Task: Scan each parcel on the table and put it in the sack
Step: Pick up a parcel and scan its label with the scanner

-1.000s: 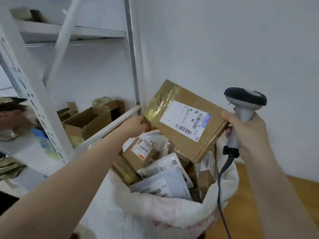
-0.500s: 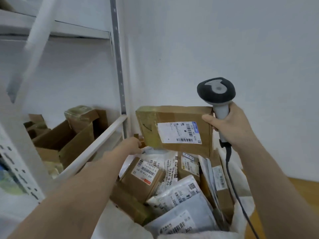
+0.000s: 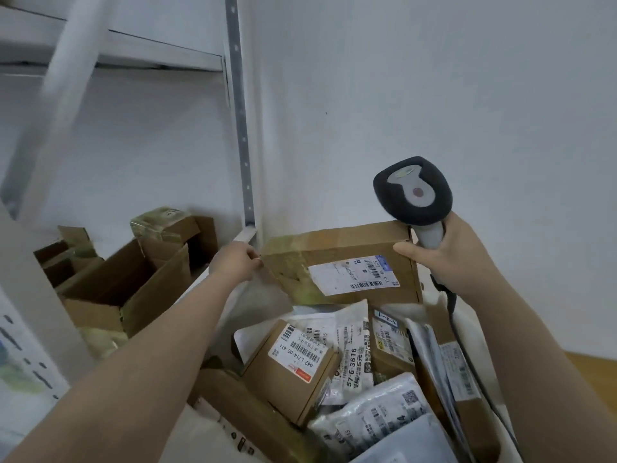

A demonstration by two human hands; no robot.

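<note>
Two hands bracket one cardboard box [image 3: 340, 262], which hangs over the far side of the sack [image 3: 490, 369], just above the parcels [image 3: 290, 365] piled in its open mouth. The box's long axis runs left to right, with the label toward the camera. The left hand [image 3: 235, 262] pinches the box's left corner. The right hand [image 3: 447, 259] is wrapped round the handle of the scanner [image 3: 412, 192], thumb against the box's right edge. The box thus lies straight ahead between both hands. I judge the drop depends on the left hand, since the right is busy. The left fingertips are hidden behind the cardboard, the sack's rim is mostly cut off, and no table shows.
</note>
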